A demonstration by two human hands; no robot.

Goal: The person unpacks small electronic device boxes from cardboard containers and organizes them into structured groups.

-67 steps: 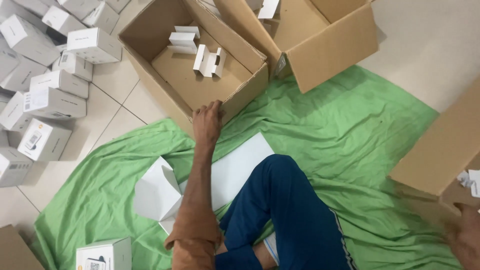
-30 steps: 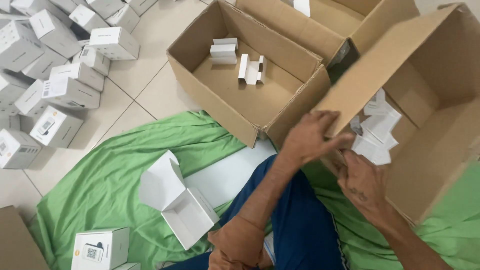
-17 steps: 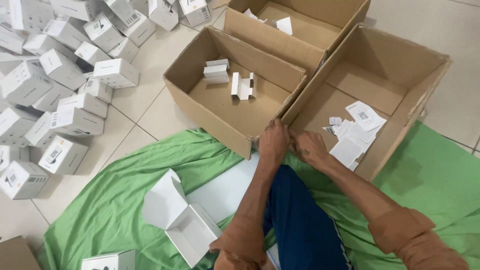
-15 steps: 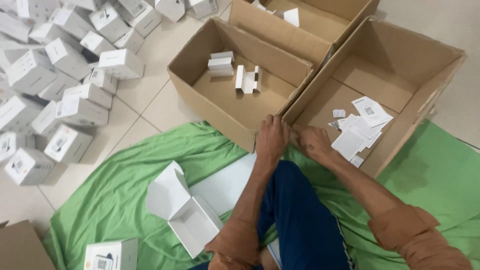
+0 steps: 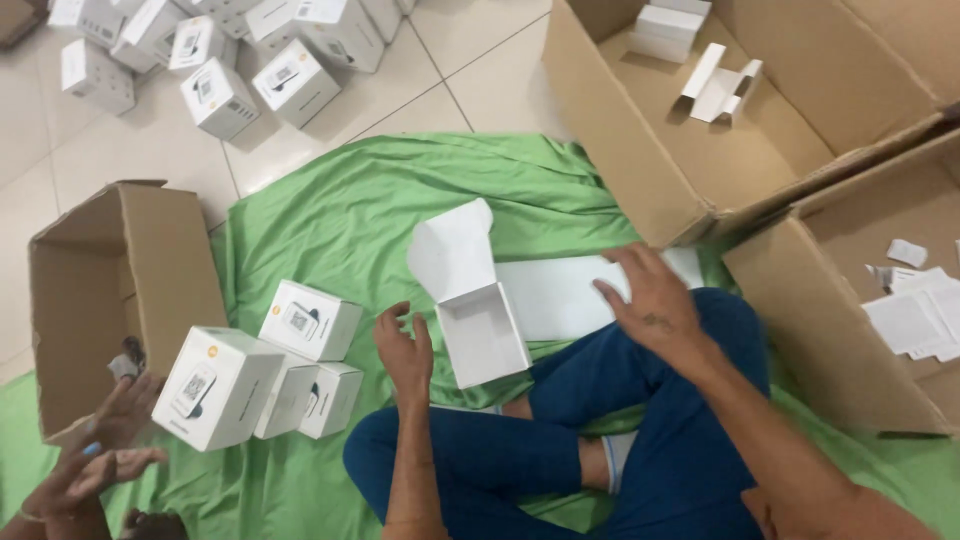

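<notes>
An open, empty white box (image 5: 478,312) with its lid flap up lies on the green cloth (image 5: 360,210) in front of my crossed legs. My left hand (image 5: 405,350) hovers just left of it, fingers apart, holding nothing. My right hand (image 5: 650,297) rests flat over my knee, its fingertips touching a flat white sheet (image 5: 556,293) behind the open box. Three closed white boxes (image 5: 215,385) with printed labels stand close together left of my left hand.
Another person's hands (image 5: 92,455) reach in at the bottom left beside a small cardboard box (image 5: 150,260) lying on its side. Two big cardboard boxes (image 5: 640,160) with white inserts and paper slips (image 5: 915,320) stand at right. Several white boxes (image 5: 215,95) crowd the tiled floor behind.
Both my hands have come back from the edge of the right cardboard box to my lap. The view has swung left, bringing in the side-lying box and another person's hands.
</notes>
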